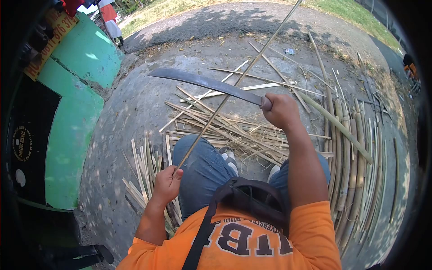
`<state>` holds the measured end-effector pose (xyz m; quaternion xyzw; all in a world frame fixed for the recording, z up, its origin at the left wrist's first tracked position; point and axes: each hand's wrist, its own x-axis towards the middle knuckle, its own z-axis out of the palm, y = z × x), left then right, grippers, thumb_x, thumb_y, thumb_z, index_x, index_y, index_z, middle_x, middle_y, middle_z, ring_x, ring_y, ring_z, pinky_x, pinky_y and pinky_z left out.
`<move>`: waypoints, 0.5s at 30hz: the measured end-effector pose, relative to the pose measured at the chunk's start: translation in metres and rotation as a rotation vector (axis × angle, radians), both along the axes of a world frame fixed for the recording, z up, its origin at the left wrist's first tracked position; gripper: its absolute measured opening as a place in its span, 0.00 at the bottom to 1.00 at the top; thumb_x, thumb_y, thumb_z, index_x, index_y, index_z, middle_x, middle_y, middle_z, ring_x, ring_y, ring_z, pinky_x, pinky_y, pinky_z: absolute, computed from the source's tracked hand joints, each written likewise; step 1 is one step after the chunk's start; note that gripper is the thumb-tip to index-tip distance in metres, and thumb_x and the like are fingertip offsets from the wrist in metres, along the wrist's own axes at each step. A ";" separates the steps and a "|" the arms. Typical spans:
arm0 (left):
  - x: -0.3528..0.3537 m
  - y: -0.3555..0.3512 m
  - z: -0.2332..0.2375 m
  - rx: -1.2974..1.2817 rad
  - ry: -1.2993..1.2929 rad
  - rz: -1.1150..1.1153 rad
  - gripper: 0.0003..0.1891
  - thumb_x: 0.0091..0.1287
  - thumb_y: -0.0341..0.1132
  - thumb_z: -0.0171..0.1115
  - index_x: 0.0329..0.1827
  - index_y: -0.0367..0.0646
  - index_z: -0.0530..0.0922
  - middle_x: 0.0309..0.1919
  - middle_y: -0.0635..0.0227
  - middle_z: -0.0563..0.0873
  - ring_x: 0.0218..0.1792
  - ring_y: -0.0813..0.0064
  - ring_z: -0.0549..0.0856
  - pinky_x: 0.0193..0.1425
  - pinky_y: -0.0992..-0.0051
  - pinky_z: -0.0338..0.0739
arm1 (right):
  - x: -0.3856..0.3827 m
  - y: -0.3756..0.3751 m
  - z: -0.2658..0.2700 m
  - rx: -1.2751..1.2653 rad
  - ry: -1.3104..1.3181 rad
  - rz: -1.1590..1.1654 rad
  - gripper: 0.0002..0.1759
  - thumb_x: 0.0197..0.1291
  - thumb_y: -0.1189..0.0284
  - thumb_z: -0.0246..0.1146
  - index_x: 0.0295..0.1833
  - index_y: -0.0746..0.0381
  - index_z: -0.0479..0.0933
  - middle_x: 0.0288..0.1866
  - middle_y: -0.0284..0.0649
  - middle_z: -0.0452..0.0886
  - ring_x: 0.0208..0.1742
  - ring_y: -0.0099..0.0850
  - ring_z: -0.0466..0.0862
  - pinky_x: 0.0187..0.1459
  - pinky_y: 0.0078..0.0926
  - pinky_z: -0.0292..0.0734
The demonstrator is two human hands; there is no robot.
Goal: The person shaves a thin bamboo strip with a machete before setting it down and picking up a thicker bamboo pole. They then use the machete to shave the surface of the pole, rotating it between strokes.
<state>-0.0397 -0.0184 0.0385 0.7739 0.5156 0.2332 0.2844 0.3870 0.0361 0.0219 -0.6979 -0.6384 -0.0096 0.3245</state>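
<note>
My right hand is wrapped around the short handle of a machete. Its long, dark, curved blade points left, out in front of my knees. In my left hand, beside my left knee, is the lower end of a long thin bamboo strip. The strip slants up and away to the right, past the top of the view, and crosses the blade near its middle. Below the blade, a heap of split bamboo strips with curly shavings lies on the ground around my feet.
Bamboo poles lie in a bundle on my right, with one thicker pole slanting across them. More split strips lie at my left. A green wall stands at the left; a paved road runs beyond.
</note>
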 end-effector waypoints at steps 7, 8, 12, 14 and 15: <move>-0.004 -0.003 -0.002 -0.002 0.006 0.004 0.27 0.81 0.55 0.58 0.34 0.36 0.78 0.19 0.61 0.74 0.21 0.68 0.74 0.29 0.66 0.70 | 0.003 0.001 -0.003 -0.013 -0.014 -0.008 0.08 0.60 0.64 0.66 0.36 0.57 0.82 0.30 0.50 0.85 0.36 0.57 0.85 0.38 0.53 0.79; -0.006 -0.004 -0.002 -0.003 0.011 0.006 0.28 0.81 0.55 0.58 0.34 0.36 0.77 0.19 0.61 0.74 0.21 0.68 0.74 0.29 0.66 0.70 | 0.006 0.000 0.000 -0.034 0.047 -0.060 0.08 0.60 0.63 0.67 0.38 0.56 0.83 0.31 0.50 0.86 0.37 0.56 0.86 0.40 0.52 0.81; -0.034 -0.012 -0.010 -0.016 0.034 0.031 0.28 0.81 0.56 0.58 0.34 0.36 0.77 0.19 0.62 0.74 0.22 0.68 0.73 0.29 0.66 0.70 | 0.037 0.000 0.000 -0.076 0.299 -0.245 0.13 0.60 0.61 0.68 0.47 0.55 0.87 0.36 0.51 0.88 0.41 0.53 0.88 0.45 0.47 0.82; -0.036 -0.017 -0.004 -0.016 0.019 0.046 0.28 0.80 0.56 0.58 0.33 0.36 0.77 0.19 0.62 0.74 0.22 0.69 0.72 0.29 0.66 0.69 | 0.045 0.006 -0.009 0.001 0.330 -0.279 0.14 0.60 0.61 0.69 0.47 0.55 0.87 0.37 0.51 0.88 0.41 0.52 0.88 0.46 0.46 0.82; -0.035 -0.018 -0.002 -0.024 0.016 0.060 0.28 0.81 0.56 0.58 0.33 0.36 0.76 0.19 0.62 0.73 0.22 0.70 0.72 0.29 0.66 0.69 | 0.042 0.006 -0.009 -0.022 0.344 -0.275 0.14 0.60 0.61 0.69 0.48 0.55 0.87 0.38 0.52 0.88 0.42 0.50 0.88 0.46 0.47 0.82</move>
